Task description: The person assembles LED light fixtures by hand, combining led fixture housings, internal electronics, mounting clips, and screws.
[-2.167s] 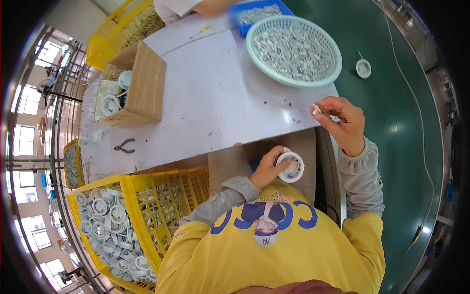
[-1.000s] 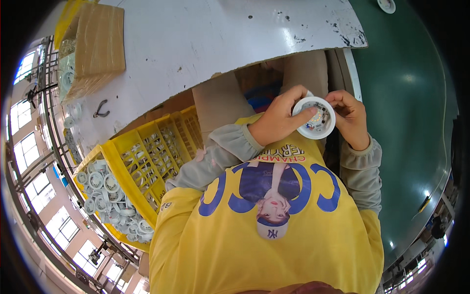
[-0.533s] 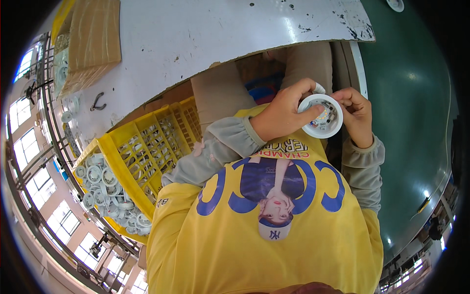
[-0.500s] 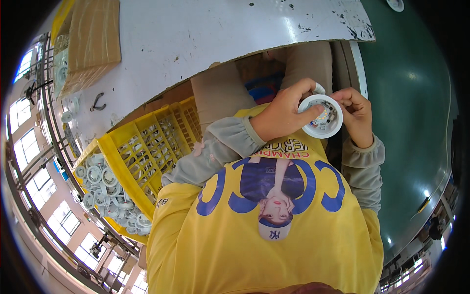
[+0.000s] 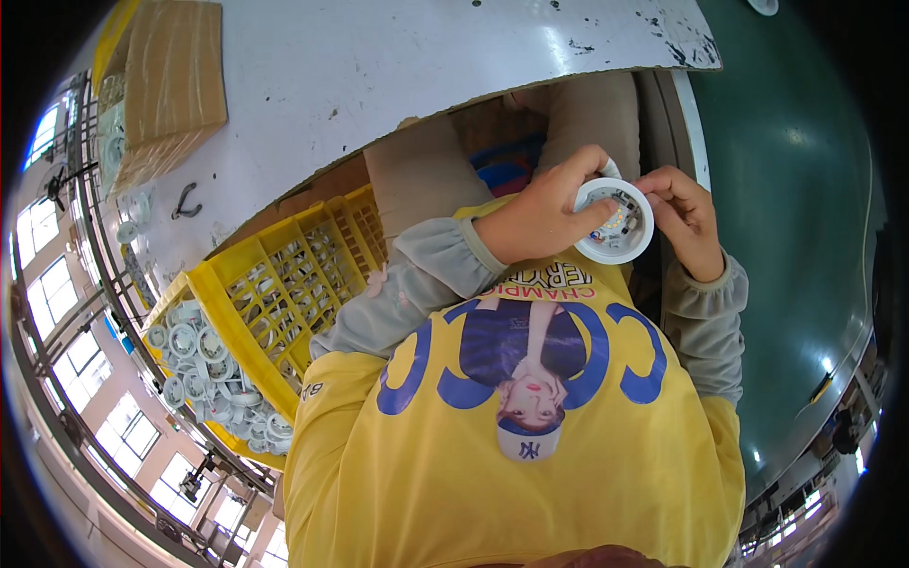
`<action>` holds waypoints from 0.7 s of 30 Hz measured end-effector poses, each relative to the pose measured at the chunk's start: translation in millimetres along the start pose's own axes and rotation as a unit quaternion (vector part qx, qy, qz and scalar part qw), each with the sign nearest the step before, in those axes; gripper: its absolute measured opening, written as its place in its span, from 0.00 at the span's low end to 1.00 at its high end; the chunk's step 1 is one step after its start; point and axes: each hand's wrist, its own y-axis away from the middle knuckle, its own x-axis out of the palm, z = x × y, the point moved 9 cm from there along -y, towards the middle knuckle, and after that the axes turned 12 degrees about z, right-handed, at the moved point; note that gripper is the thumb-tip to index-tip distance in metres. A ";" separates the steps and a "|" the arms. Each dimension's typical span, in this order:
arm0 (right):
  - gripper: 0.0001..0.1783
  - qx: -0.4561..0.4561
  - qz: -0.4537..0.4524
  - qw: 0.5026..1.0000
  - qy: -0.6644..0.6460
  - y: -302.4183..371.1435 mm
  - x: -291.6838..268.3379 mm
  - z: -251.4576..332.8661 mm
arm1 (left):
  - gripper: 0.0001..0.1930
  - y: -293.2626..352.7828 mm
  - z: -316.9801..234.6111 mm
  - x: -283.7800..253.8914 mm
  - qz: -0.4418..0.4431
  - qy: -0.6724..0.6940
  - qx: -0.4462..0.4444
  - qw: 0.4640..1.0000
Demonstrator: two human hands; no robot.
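A round white LED lamp housing (image 5: 620, 254) with a wide rim is held above my lap, its inner side facing up. Inside it lies a circuit board (image 5: 620, 220) with yellow LED dots and dark components. My left hand (image 5: 549, 213) is closed on the housing, thumb reaching over the rim onto the board, fingers behind it. A white wrap shows on one of its fingertips. Bent fingers of my right hand (image 5: 686, 218) close at the housing's upper right rim; their exact grip is partly hidden.
To the left stands a yellow plastic crate (image 5: 241, 331) full of white lamp parts (image 5: 204, 355). A white worktable (image 5: 312, 76) with a chipped curved edge carries pliers (image 5: 187, 201) and a cardboard box (image 5: 175, 85). A green surface (image 5: 786, 237) runs along the right, with another white round part (image 5: 763, 6) far off.
The lamp housing and my left hand have shifted slightly left in the picture. My right fingers stay at its rim, and both hands keep nearly the same pose.
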 end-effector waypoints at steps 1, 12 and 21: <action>0.10 0.011 0.008 0.999 -0.029 0.1 0.8 -1.8 | 0.14 0.1 1.5 0.1 0.000 0.005 -0.004 1.000; 0.16 0.015 0.020 0.994 0.107 -7.9 14.2 13.7 | 0.13 2.8 -0.7 0.3 -0.015 -0.029 0.022 0.999; 0.07 0.004 -0.024 0.977 0.214 -13.2 13.3 14.2 | 0.14 2.7 2.1 -0.9 -0.009 -0.035 0.024 0.999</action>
